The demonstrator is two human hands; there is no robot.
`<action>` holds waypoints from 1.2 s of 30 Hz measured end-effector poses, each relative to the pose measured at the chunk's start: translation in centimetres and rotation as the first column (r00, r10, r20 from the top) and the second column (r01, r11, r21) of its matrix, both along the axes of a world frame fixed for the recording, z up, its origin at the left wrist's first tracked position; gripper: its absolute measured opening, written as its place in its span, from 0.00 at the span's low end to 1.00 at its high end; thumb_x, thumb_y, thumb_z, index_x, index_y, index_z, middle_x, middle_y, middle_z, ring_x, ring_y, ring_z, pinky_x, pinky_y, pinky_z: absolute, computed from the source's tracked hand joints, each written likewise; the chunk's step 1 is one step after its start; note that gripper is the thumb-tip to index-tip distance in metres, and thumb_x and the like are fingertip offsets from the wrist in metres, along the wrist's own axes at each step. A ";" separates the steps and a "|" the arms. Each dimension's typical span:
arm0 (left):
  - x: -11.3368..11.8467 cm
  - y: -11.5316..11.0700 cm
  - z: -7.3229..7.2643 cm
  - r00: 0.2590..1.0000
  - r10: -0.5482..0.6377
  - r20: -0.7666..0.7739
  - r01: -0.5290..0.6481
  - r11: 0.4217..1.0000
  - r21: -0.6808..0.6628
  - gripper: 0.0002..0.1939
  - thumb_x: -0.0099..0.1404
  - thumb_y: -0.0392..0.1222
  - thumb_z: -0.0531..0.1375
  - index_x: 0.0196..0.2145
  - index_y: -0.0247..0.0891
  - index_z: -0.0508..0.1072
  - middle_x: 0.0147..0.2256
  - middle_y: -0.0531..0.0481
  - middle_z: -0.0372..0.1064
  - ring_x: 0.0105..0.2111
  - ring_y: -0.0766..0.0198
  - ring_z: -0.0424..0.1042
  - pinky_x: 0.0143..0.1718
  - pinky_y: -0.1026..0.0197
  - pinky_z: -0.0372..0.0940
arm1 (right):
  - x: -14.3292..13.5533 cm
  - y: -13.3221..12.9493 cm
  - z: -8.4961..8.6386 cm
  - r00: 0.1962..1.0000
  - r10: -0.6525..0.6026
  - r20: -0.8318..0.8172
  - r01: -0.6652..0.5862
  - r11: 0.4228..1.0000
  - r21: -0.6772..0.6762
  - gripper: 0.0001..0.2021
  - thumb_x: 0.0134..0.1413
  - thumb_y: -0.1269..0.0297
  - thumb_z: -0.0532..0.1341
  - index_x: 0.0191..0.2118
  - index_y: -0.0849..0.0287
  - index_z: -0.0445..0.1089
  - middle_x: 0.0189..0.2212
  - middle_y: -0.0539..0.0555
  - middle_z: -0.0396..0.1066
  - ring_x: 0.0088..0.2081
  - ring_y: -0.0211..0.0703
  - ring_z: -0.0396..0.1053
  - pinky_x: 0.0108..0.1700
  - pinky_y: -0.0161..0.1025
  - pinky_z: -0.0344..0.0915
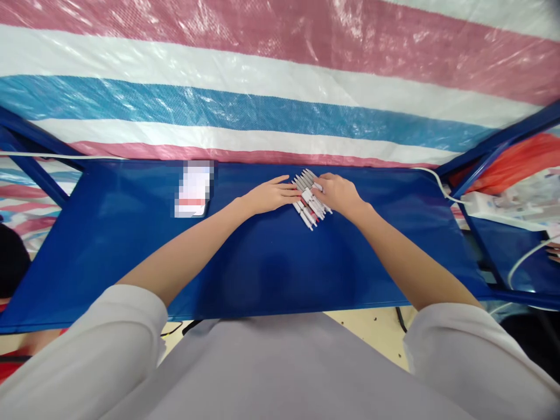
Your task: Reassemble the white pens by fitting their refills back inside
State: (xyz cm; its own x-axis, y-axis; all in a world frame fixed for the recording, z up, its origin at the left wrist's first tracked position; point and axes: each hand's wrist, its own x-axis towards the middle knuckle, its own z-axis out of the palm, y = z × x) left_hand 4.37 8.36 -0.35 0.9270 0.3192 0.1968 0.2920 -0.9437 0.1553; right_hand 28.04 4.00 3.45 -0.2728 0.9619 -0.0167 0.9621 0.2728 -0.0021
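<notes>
Several slim pens, white and grey with a touch of red, lie side by side in a slanted bundle on the blue table. From the left, my left hand reaches the bundle with its fingers stretched out and their tips against the pens. My right hand is closed at the upper right side of the bundle, fingers bent over the pens there. Its palm side is hidden, so I cannot see how many pens it grips.
A blurred-out flat, phone-like object lies on the table to the left. Behind the table hangs a striped plastic sheet. Blue frame bars stand at both sides. A white cable runs at the right, where part of another person's hand shows.
</notes>
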 end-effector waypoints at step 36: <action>-2.9 -2.8 2.6 0.928 0.371 -0.018 -0.372 0.928 -0.035 0.20 0.71 0.41 0.51 0.56 0.36 0.72 0.58 0.37 0.66 0.52 0.49 0.71 0.55 0.46 0.63 | 0.6 -0.2 1.9 0.970 0.234 -0.061 -0.239 0.968 -0.082 0.24 0.59 0.70 0.53 0.61 0.48 0.65 0.64 0.57 0.60 0.51 0.56 0.72 0.41 0.49 0.76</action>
